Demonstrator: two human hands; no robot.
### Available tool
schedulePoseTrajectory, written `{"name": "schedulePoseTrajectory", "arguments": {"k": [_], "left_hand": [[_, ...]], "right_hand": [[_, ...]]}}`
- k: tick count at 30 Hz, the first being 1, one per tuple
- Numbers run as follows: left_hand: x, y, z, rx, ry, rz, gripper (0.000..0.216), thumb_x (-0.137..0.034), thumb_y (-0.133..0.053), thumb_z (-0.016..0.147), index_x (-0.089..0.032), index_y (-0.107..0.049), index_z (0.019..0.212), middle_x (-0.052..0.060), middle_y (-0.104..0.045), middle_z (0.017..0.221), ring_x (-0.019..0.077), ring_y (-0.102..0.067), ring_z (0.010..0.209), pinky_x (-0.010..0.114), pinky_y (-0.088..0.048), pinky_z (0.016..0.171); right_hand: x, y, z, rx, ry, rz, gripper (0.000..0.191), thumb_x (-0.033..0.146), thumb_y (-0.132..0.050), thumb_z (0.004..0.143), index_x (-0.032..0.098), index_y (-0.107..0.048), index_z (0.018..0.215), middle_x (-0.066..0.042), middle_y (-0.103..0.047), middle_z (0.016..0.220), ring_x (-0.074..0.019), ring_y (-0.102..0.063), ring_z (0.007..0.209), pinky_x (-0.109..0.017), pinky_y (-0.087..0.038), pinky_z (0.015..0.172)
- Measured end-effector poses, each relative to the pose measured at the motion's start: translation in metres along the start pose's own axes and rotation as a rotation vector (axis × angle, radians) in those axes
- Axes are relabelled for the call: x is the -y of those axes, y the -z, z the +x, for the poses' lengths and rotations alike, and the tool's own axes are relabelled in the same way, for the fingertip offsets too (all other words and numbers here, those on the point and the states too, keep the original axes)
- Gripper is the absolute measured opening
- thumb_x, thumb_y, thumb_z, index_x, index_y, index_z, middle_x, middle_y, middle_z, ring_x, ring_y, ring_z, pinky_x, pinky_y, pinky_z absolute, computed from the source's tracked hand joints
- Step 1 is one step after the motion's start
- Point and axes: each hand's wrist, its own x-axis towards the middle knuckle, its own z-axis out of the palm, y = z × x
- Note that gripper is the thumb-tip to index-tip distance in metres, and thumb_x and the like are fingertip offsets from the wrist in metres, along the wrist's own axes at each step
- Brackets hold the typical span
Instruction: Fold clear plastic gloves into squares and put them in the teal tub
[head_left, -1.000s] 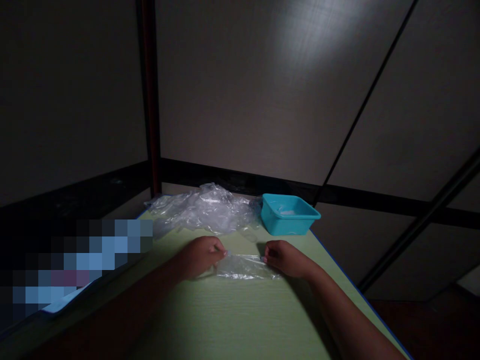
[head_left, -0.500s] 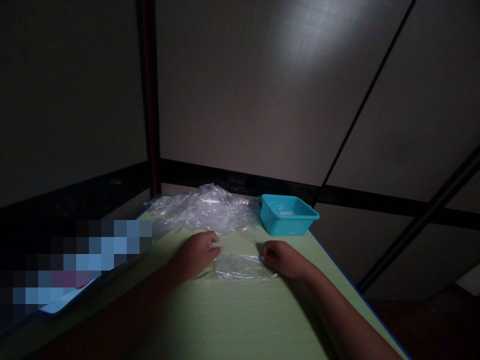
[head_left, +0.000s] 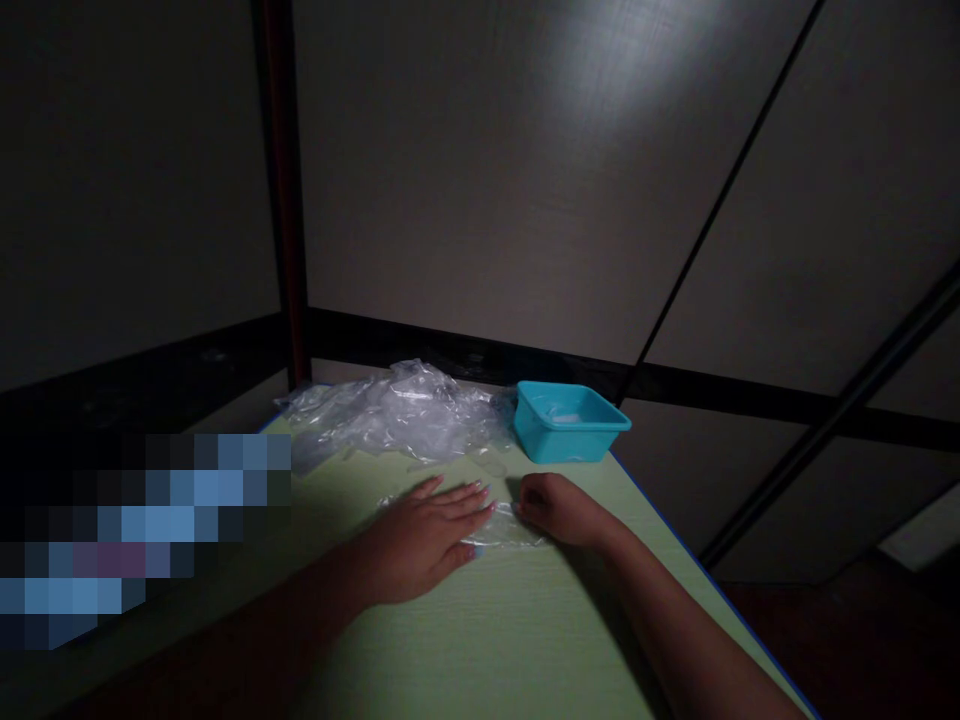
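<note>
A clear plastic bag (head_left: 501,528) lies flat on the light green table (head_left: 450,650). My left hand (head_left: 431,535) rests palm down over its left part, fingers stretched out and apart, hiding much of it. At the bag's right end my right hand (head_left: 553,510) is closed, with the fingertips pinching the plastic edge. Just beyond the hands sits a heap of crumpled clear plastic bags (head_left: 420,410). To the right of that heap stands a turquoise plastic basket (head_left: 574,440) with something pale and clear inside.
Dark wood-like panels (head_left: 480,200) rise behind the table. The table's blue edge (head_left: 675,530) runs down the right side. At the left, a pixelated patch (head_left: 150,540) hides whatever is there.
My left hand has opened from a loose curl and come down flat on the bag, a little nearer and to the right. My right hand keeps its pinch at the bag's right end.
</note>
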Motion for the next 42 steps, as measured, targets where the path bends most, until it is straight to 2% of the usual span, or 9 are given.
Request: {"name": "schedulePoseTrajectory", "arguments": {"k": [8,14,25,32,35,38,40,41,42], "left_hand": [[0.000,0.001,-0.003,0.085,-0.009,0.012,0.044,-0.039,-0.035,0.092,-0.039,-0.026,0.135,0.002,-0.027,0.143,0.0224,-0.025,0.131,0.052,-0.011,0.104],[0.000,0.004,-0.004,0.095,-0.020,0.002,0.045,-0.047,-0.036,0.090,-0.040,-0.027,0.134,0.003,-0.025,0.144,0.0248,-0.025,0.131,0.055,-0.008,0.102],[0.000,0.007,-0.006,0.145,-0.038,0.016,0.049,-0.050,-0.039,0.088,-0.040,-0.026,0.134,0.005,-0.016,0.146,0.0288,-0.019,0.132,0.054,-0.019,0.100],[-0.002,0.009,-0.007,0.134,-0.030,0.050,0.050,-0.056,-0.038,0.086,-0.043,-0.026,0.133,0.005,-0.019,0.145,0.0299,-0.023,0.130,0.057,-0.019,0.099],[0.000,0.010,-0.007,0.113,0.006,0.087,0.048,-0.055,-0.037,0.086,-0.043,-0.029,0.132,0.006,-0.024,0.144,0.0291,-0.022,0.131,0.057,-0.018,0.099],[0.002,0.010,-0.008,0.099,0.019,0.097,0.046,-0.051,-0.036,0.088,-0.040,-0.030,0.132,0.007,-0.026,0.143,0.0268,-0.022,0.131,0.055,-0.021,0.099],[0.003,0.009,-0.008,0.089,0.012,0.085,0.046,-0.050,-0.036,0.089,-0.038,-0.030,0.133,0.008,-0.026,0.143,0.0261,-0.024,0.131,0.054,-0.022,0.099],[0.003,0.009,-0.008,0.080,0.010,0.077,0.047,-0.050,-0.037,0.088,-0.037,-0.030,0.133,0.008,-0.026,0.143,0.0262,-0.026,0.130,0.054,-0.022,0.099],[0.002,0.008,-0.008,0.070,0.011,0.068,0.048,-0.051,-0.038,0.088,-0.036,-0.031,0.133,0.009,-0.029,0.142,0.0265,-0.027,0.130,0.055,-0.022,0.099]], "right_hand": [[-0.002,0.001,0.000,0.012,-0.004,0.031,0.016,0.027,-0.052,0.077,0.015,-0.059,0.069,-0.001,-0.060,0.063,-0.0105,-0.046,0.055,-0.021,-0.027,0.048],[-0.011,0.008,-0.001,0.053,-0.051,0.022,0.016,0.025,-0.050,0.076,0.015,-0.058,0.067,-0.001,-0.059,0.060,-0.0106,-0.045,0.053,-0.022,-0.027,0.048],[-0.019,0.009,-0.002,0.042,-0.090,-0.099,0.012,0.021,-0.048,0.074,0.015,-0.056,0.067,0.000,-0.056,0.061,-0.0098,-0.044,0.055,-0.020,-0.026,0.048],[-0.024,0.010,-0.002,0.013,-0.232,-0.174,0.007,0.016,-0.052,0.070,0.016,-0.058,0.071,-0.002,-0.060,0.067,-0.0116,-0.049,0.059,-0.021,-0.028,0.050],[-0.023,0.011,0.000,-0.027,-0.263,-0.190,0.012,0.016,-0.048,0.074,0.015,-0.059,0.078,-0.005,-0.062,0.073,-0.0133,-0.052,0.062,-0.022,-0.031,0.053],[-0.012,0.010,0.001,-0.161,-0.270,-0.218,0.020,0.021,-0.042,0.081,0.015,-0.059,0.091,-0.009,-0.063,0.087,-0.0165,-0.056,0.074,-0.024,-0.037,0.063],[0.002,0.006,0.000,-0.257,-0.201,-0.249,0.027,0.028,-0.041,0.084,0.017,-0.056,0.104,-0.011,-0.059,0.105,-0.0208,-0.055,0.095,-0.032,-0.038,0.081],[0.010,0.003,-0.001,-0.269,-0.140,-0.259,0.032,0.032,-0.039,0.086,0.020,-0.053,0.112,-0.011,-0.054,0.117,-0.0231,-0.049,0.107,-0.038,-0.033,0.091],[0.019,0.000,-0.002,-0.257,-0.081,-0.258,0.037,0.037,-0.037,0.088,0.023,-0.047,0.121,-0.010,-0.047,0.128,-0.0244,-0.041,0.118,-0.045,-0.023,0.099]]}}
